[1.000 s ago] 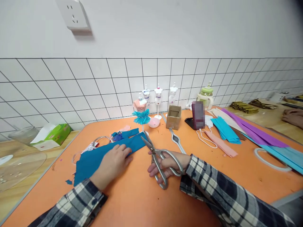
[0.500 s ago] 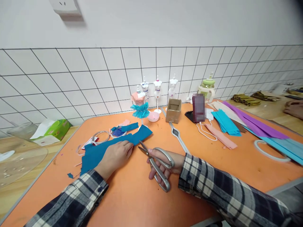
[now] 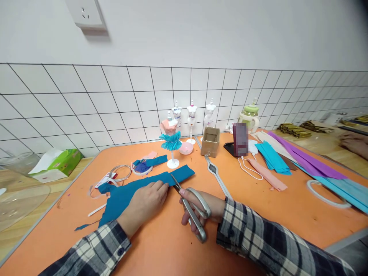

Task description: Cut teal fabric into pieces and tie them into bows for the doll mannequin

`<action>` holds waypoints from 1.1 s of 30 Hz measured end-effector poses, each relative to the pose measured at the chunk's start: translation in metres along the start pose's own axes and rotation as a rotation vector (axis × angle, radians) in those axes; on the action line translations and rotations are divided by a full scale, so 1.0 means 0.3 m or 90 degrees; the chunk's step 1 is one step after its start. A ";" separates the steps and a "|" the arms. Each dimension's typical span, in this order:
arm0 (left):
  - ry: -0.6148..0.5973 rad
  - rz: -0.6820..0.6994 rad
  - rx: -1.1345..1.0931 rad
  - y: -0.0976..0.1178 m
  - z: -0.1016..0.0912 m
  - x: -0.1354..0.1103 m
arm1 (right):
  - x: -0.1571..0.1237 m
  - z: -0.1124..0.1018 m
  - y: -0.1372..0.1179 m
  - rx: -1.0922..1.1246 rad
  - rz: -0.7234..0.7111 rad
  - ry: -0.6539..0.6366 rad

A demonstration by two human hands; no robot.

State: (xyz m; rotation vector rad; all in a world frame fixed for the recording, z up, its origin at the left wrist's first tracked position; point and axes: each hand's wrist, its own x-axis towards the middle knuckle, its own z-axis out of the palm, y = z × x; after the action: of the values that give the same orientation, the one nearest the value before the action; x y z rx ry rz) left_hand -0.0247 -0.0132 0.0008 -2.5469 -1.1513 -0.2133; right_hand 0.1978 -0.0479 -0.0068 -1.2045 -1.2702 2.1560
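A wide piece of dark teal crepe paper (image 3: 122,202) lies across the left part of the orange table. My left hand (image 3: 147,203) rests on it, fingers curled together at its front edge. Grey-handled scissors (image 3: 192,215) are gripped in my right hand (image 3: 213,205), with the thumb and fingers around the handles. The scissors' blades are at the paper's edge, just right of my left fingertips, and their tip lies over the paper. Behind the paper stands a small dress form (image 3: 170,142) in a peach top and a ruffled turquoise skirt.
White dress forms (image 3: 191,113), a pink bowl (image 3: 186,148) and a cardboard box (image 3: 210,142) stand at the back. A phone (image 3: 240,140) leans nearby, with a bottle (image 3: 248,117) behind it. Folded coloured papers (image 3: 273,158) lie right; wire coils (image 3: 120,172) and scraps lie left.
The scissors' blades have come onto the paper's edge; before, they were open just beside it. The paper's right end has shifted to the right. The whole view has tilted slightly upward.
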 end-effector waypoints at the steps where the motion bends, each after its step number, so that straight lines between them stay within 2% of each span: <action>1: 0.002 0.005 -0.002 -0.003 0.004 0.000 | 0.004 0.000 0.005 0.005 -0.004 0.002; 8: -0.019 -0.002 0.000 -0.016 0.026 0.004 | 0.007 0.009 0.014 0.000 0.002 -0.010; 17: 0.003 0.015 0.046 0.016 0.006 0.006 | -0.009 0.034 0.000 0.007 -0.031 0.012; 25: -0.030 0.021 0.038 0.022 -0.003 0.007 | 0.008 0.029 0.017 0.036 -0.050 0.006; 29: 0.000 -0.015 0.006 0.008 0.000 0.020 | 0.002 0.024 0.010 0.038 -0.042 -0.001; 31: -0.018 -0.045 -0.031 -0.024 -0.003 0.026 | -0.004 0.019 0.000 0.050 -0.025 -0.027; 33: -0.047 -0.116 -0.069 -0.073 -0.014 0.028 | -0.008 0.011 -0.009 0.064 -0.016 -0.072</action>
State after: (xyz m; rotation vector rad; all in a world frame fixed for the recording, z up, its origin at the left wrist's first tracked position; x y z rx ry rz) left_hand -0.0356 0.0046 0.0123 -2.5616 -1.4384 -0.2323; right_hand 0.1963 -0.0497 -0.0028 -1.0348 -1.1990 2.2697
